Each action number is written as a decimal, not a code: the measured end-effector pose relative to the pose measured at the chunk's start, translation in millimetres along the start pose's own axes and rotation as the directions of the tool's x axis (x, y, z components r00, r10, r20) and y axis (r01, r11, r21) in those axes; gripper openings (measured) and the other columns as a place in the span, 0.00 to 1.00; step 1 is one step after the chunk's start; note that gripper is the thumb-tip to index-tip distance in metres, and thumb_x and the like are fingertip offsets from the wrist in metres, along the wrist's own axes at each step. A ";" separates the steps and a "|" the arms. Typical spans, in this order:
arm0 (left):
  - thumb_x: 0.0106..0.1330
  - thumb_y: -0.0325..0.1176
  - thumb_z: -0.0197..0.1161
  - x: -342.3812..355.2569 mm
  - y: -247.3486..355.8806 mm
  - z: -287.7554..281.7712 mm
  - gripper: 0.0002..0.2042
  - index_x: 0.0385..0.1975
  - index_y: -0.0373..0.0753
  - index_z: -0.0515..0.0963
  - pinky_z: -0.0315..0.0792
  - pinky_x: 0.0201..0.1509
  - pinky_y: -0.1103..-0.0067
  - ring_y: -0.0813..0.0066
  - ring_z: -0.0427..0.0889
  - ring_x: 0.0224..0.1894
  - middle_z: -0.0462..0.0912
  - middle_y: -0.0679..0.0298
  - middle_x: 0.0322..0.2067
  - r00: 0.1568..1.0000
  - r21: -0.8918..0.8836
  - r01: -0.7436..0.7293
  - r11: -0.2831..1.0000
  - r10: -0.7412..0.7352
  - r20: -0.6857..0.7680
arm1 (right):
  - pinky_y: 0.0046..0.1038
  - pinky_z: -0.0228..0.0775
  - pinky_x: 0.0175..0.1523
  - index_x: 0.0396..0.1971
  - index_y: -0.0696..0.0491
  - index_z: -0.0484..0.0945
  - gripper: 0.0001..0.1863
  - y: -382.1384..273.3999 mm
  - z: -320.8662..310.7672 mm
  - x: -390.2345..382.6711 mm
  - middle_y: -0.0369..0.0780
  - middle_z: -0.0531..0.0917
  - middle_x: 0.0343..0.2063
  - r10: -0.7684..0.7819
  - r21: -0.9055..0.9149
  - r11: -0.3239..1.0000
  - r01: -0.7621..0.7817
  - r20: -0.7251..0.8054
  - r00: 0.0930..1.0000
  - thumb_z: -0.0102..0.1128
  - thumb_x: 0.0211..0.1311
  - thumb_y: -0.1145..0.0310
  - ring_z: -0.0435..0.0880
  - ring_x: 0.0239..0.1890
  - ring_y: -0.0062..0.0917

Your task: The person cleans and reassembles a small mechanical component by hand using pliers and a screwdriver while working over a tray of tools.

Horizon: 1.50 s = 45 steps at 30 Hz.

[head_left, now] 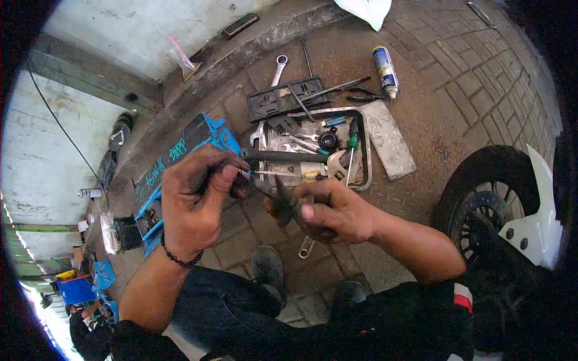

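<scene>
My left hand (201, 192), blackened with grime and wearing a dark bead bracelet, is closed with its thumb and fingertips in a pinch. From the pinch a thin dark strip (261, 184) slants toward my right hand; its exact kind is unclear. My right hand (334, 213) is closed around a small, dirty, dark metal part (283, 204) with prongs. The strip's tip meets or overlaps this part; I cannot tell which. Both hands are held in front of a metal tray (368, 162) with several tools, among them a green-handled screwdriver (353, 135) and an adjustable wrench (336, 163).
Behind the tray lie a black plastic panel (265, 105), a ring spanner (279, 69), pliers (364, 94) and a spray can (385, 72). A flat metal plate (390, 139) flanks the tray. A blue toolbox (217, 132) stands left, a motorcycle wheel (481, 204) right. Another person (87, 328) is far left.
</scene>
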<state>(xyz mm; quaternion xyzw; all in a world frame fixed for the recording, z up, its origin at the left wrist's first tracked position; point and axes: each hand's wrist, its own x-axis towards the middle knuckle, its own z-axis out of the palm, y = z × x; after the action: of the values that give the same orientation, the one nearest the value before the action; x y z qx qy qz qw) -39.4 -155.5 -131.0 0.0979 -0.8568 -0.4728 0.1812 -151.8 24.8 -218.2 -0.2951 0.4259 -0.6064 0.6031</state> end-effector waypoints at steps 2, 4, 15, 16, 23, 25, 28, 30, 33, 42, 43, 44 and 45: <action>0.65 0.29 0.56 -0.3 4.9 -1.1 0.08 0.29 0.30 0.77 0.71 0.27 0.83 0.79 0.77 0.25 0.77 0.62 0.25 1.000 -0.013 0.007 1.000 -0.007 0.009 | 0.24 0.64 0.33 0.36 0.59 0.74 0.21 2.3 2.3 -0.3 0.34 0.74 0.24 -0.117 -0.015 0.993 0.117 -0.009 0.993 0.57 0.61 0.52 0.70 0.29 0.16; 0.65 0.29 0.57 -2.1 7.4 1.8 0.08 0.29 0.30 0.77 0.71 0.26 0.83 0.79 0.76 0.25 0.77 0.62 0.24 0.998 -0.062 0.064 0.996 -0.064 -0.011 | 0.25 0.65 0.33 0.36 0.59 0.74 0.21 9.2 2.7 4.0 0.35 0.75 0.23 -0.213 -0.099 0.973 0.207 -0.045 0.976 0.59 0.60 0.53 0.71 0.29 0.18; 0.64 0.24 0.55 -5.1 2.2 4.5 0.05 0.30 0.29 0.76 0.69 0.24 0.84 0.79 0.75 0.21 0.75 0.62 0.23 0.973 0.109 -0.145 0.983 0.161 -0.162 | 0.37 0.71 0.30 0.41 0.61 0.67 0.23 -6.0 32.2 -1.4 0.48 0.78 0.26 -0.543 -0.747 0.607 0.272 -0.140 0.828 0.62 0.55 0.59 0.79 0.25 0.44; 0.63 0.23 0.55 -5.8 1.9 5.6 0.04 0.30 0.29 0.76 0.69 0.24 0.84 0.79 0.74 0.21 0.75 0.62 0.23 0.966 0.073 -0.158 0.985 0.170 -0.196 | 0.37 0.71 0.30 0.42 0.61 0.67 0.23 -7.1 35.4 -2.6 0.48 0.78 0.26 -0.524 -0.789 0.574 0.217 -0.150 0.838 0.62 0.54 0.61 0.79 0.25 0.44; 0.64 0.24 0.56 -3.3 20.0 15.8 0.05 0.30 0.28 0.75 0.68 0.23 0.86 0.81 0.74 0.21 0.75 0.61 0.24 0.964 0.085 -0.084 0.993 0.103 -0.246 | 0.36 0.74 0.30 0.41 0.61 0.67 0.21 -4.7 25.3 -10.2 0.49 0.78 0.28 -0.693 -0.997 0.053 0.058 0.005 0.721 0.59 0.50 0.66 0.80 0.27 0.39; 0.64 0.24 0.56 -4.3 19.2 19.4 0.05 0.30 0.28 0.75 0.68 0.22 0.85 0.81 0.74 0.21 0.75 0.61 0.24 0.952 0.091 -0.094 0.991 0.116 -0.284 | 0.35 0.74 0.31 0.40 0.61 0.68 0.19 -5.7 24.5 -10.6 0.48 0.79 0.28 -0.725 -0.999 -0.029 0.028 0.041 0.687 0.59 0.49 0.67 0.80 0.27 0.38; 0.64 0.24 0.56 -3.6 14.9 16.2 0.04 0.31 0.29 0.75 0.69 0.23 0.85 0.81 0.74 0.21 0.76 0.61 0.25 0.966 0.104 -0.111 0.988 0.132 -0.223 | 0.35 0.74 0.31 0.38 0.60 0.70 0.17 -7.9 24.5 -11.1 0.48 0.79 0.29 -0.699 -0.988 0.129 0.089 -0.026 0.715 0.60 0.50 0.68 0.80 0.27 0.38; 0.64 0.24 0.56 -1.7 4.8 16.7 0.04 0.31 0.29 0.75 0.69 0.23 0.85 0.81 0.74 0.22 0.76 0.61 0.25 0.968 0.090 -0.148 0.985 0.163 -0.193 | 0.34 0.73 0.30 0.37 0.60 0.72 0.15 -12.3 24.0 -12.9 0.47 0.79 0.28 -0.545 -0.873 0.462 0.159 -0.138 0.827 0.60 0.52 0.67 0.80 0.26 0.38; 0.64 0.24 0.55 -0.1 3.7 16.9 0.04 0.31 0.29 0.75 0.69 0.24 0.85 0.81 0.74 0.22 0.76 0.62 0.25 0.971 0.060 -0.175 0.983 0.182 -0.154 | 0.32 0.70 0.30 0.37 0.59 0.73 0.17 -13.6 13.7 -10.4 0.41 0.79 0.25 -0.655 -0.696 0.577 0.426 -0.083 0.751 0.62 0.55 0.62 0.79 0.25 0.33; 0.65 0.27 0.57 -0.2 16.1 14.9 0.06 0.31 0.30 0.76 0.70 0.25 0.85 0.81 0.74 0.23 0.77 0.63 0.25 0.994 0.106 0.001 0.994 0.010 -0.107 | 0.31 0.69 0.34 0.37 0.60 0.73 0.21 -1.7 6.1 -5.7 0.38 0.79 0.29 -0.402 -0.227 0.901 0.370 -0.112 0.909 0.63 0.56 0.57 0.78 0.28 0.28; 0.65 0.28 0.57 0.0 17.7 16.4 0.06 0.31 0.30 0.76 0.70 0.25 0.85 0.82 0.74 0.23 0.77 0.64 0.25 0.992 0.094 0.048 0.994 -0.036 -0.122 | 0.31 0.70 0.33 0.39 0.61 0.73 0.21 0.0 7.4 -3.8 0.39 0.79 0.27 -0.523 -0.437 0.793 0.425 -0.131 0.842 0.64 0.55 0.59 0.78 0.27 0.31; 0.65 0.28 0.57 1.4 19.1 17.5 0.07 0.31 0.30 0.76 0.70 0.25 0.85 0.82 0.75 0.23 0.78 0.64 0.24 0.989 0.091 0.073 0.993 -0.060 -0.133 | 0.31 0.70 0.31 0.40 0.62 0.72 0.22 1.2 8.3 -2.3 0.40 0.79 0.25 -0.636 -0.627 0.643 0.440 -0.118 0.763 0.66 0.53 0.61 0.79 0.25 0.34; 0.65 0.29 0.58 2.0 20.7 16.8 0.07 0.31 0.30 0.77 0.70 0.25 0.85 0.82 0.75 0.23 0.78 0.64 0.23 0.985 0.096 0.103 0.990 -0.088 -0.148 | 0.31 0.71 0.30 0.42 0.62 0.71 0.23 3.0 9.7 0.1 0.41 0.79 0.23 -0.734 -0.779 0.463 0.423 -0.070 0.675 0.67 0.52 0.63 0.79 0.23 0.37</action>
<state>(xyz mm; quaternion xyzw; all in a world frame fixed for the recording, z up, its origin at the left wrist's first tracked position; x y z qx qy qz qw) -47.9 -132.0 -121.2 0.1817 -0.8591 -0.4278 0.2141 -141.9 23.4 -216.4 -0.5018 0.6062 -0.6103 0.0904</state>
